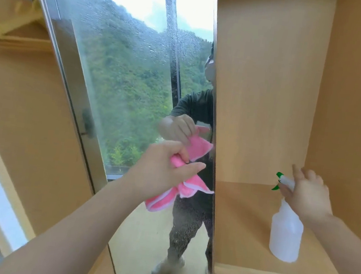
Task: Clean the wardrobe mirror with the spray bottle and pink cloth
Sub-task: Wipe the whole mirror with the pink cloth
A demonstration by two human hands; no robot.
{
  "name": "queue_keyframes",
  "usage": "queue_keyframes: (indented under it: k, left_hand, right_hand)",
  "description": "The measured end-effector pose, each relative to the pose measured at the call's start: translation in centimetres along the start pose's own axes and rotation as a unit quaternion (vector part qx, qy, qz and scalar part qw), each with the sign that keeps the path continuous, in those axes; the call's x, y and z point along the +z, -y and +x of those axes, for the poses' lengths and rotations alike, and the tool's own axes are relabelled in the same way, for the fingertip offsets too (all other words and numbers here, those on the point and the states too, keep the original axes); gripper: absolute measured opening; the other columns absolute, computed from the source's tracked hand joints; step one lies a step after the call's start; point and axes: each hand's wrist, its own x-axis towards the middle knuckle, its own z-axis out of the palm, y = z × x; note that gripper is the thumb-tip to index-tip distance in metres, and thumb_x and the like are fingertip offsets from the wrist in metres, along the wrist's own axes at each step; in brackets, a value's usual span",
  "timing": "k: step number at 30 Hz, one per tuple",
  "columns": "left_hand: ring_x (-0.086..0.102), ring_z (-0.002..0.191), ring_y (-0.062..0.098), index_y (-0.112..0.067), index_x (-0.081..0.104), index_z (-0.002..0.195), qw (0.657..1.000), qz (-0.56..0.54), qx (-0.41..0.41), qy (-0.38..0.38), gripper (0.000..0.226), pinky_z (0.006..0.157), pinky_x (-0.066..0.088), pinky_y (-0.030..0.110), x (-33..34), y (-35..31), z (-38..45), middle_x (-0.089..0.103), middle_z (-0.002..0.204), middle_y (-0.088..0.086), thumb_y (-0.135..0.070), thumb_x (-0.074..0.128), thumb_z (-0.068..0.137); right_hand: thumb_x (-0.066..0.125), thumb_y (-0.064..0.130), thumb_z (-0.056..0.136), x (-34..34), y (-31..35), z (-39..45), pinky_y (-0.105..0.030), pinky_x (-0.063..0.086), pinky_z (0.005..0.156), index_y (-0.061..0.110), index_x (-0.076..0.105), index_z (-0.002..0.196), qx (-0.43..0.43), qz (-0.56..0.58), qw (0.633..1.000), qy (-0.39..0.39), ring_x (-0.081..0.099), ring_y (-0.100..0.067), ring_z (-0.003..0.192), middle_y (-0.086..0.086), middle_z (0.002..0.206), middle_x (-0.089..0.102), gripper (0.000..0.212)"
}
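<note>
The left hand [167, 164] is gripping the bunched pink cloth [178, 189] before the mirror [123, 79] – its glass is beaded with spray. At three o'clock, the right hand [308, 193] is holding the spray bottle's [286, 231] neck with loosely spread fingers – the bottle is standing on the wooden shelf [244, 224].

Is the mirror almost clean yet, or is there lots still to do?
Spraying looks done: the mirror is covered in droplets. The right hand holds the spray bottle by its top at the wardrobe shelf, seemingly parking it. The left hand grips the pink cloth near the glass. Wiping is left: no clear streak shows yet.
</note>
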Motion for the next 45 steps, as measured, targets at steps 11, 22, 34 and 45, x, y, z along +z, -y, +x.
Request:
queue_keyframes:
  k: [11, 22, 34, 45]
  left_hand:
    - [0.057, 0.067, 0.009, -0.013, 0.063, 0.076, 0.992, -0.119, 0.002, -0.049, 0.025, 0.064, 0.048, 0.026, -8.2, 0.9, -1.5, 0.061, 0.071, -0.006, -0.037, 0.073, 0.078]
    - [0.052, 0.065, 0.002, -0.01, 0.06, 0.083, 0.987, -0.155, 0.042, -0.007, 0.031, 0.056, 0.042, 0.012, -20.1, 9.3, -4.7, 0.057, 0.079, -0.007, -0.029, 0.082, 0.073]
    - [0.062, 0.079, 0.011, -0.018, 0.07, 0.095, 0.969, -0.069, 0.176, 0.16, 0.01, 0.074, 0.05, 0.031, -23.8, 14.0, -3.7, 0.069, 0.087, -0.006, -0.023, 0.061, 0.094]
    - [0.064, 0.083, 0.03, -0.018, 0.07, 0.087, 0.989, -0.076, 0.124, -0.025, 0.02, 0.074, 0.046, 0.037, -22.9, 11.7, -2.9, 0.071, 0.086, 0.01, -0.016, 0.052, 0.097]
  right_hand:
    - [0.069, 0.018, 0.086, -13.5, 25.2, -10.0, -0.028, 0.052, 0.07, 0.027, 0.065, 0.109, -0.386, 0.381, 0.837, -0.068, 0.061, -0.009, 0.083, 0.008, 0.094, 0.065, 0.025]
    - [0.072, 0.006, 0.077, -12.5, 39.1, -13.3, -0.025, 0.051, 0.069, 0.039, 0.074, 0.093, -0.309, 0.426, 0.85, 0.022, 0.062, -0.008, 0.079, 0.011, 0.082, 0.069, 0.036]
    - [0.061, -0.011, 0.079, -13.6, 41.9, -14.4, -0.015, 0.046, 0.058, 0.011, 0.064, 0.075, -0.237, 0.354, 0.904, 0.033, 0.053, -0.003, 0.06, 0.007, 0.068, 0.057, 0.023]
    - [0.077, 0.025, 0.08, -14.5, 41.7, -12.7, -0.044, 0.054, 0.084, 0.024, 0.069, 0.098, -0.201, 0.408, 0.878, 0.149, 0.066, -0.014, 0.077, 0.003, 0.088, 0.069, 0.02]
